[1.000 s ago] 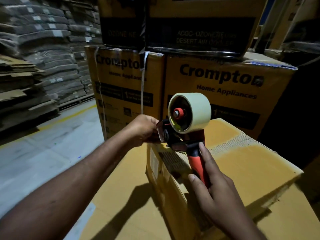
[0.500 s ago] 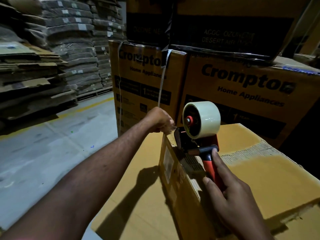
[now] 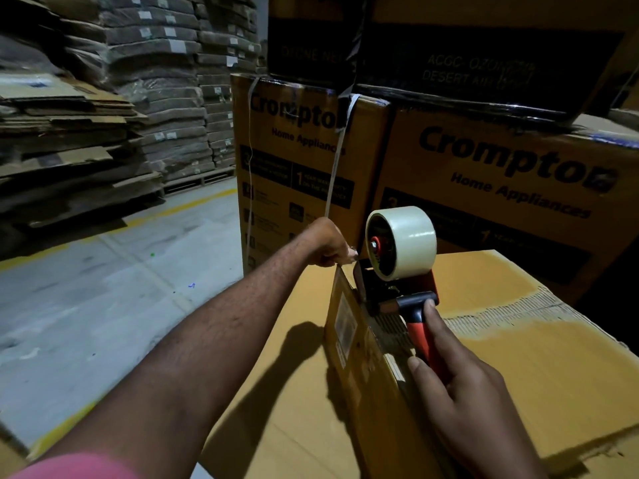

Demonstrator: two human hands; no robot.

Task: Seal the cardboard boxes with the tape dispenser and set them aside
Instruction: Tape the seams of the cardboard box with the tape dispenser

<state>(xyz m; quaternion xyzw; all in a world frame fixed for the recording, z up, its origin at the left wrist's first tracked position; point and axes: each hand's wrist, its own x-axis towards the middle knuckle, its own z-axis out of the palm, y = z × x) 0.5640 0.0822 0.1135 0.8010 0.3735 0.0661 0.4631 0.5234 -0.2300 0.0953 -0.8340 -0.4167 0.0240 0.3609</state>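
The left hand [image 3: 328, 243] is turned knuckles-up at the far top corner of the cardboard box [image 3: 518, 368], its fingers clenched. They face away from the camera, so I cannot tell what they grasp, if anything; only a small pale bit shows at the fingertip side, just beside the tape dispenser [image 3: 390, 288]. The dispenser stands on the box's top left edge, with its pale tape roll [image 3: 401, 242] upright above the black frame. The blade end and any tape drawn out are lost in shadow. The right hand [image 3: 463, 395] wraps its fingers around the red handle, with the forefinger laid up along it toward the black collar, and the wrist runs out of frame at the bottom. A pink sleeve [image 3: 79, 468] shows at the lower left corner. The box top is scuffed, with its corrugation bared in a strip across the right side. The box sits on a wider sheet of brown cardboard [image 3: 294, 392]. Right behind stand yellow cartons printed "Crompton Home Appliances" [image 3: 501, 174]. Dark cartons [image 3: 484, 63] sit on top of them, their print too dim to read in full, and a pale strap [image 3: 335, 160] hangs down. To the left a grey concrete floor [image 3: 103, 299] with a yellow line [image 3: 179, 209] runs toward tall stacks of flattened cardboard [image 3: 69, 133].
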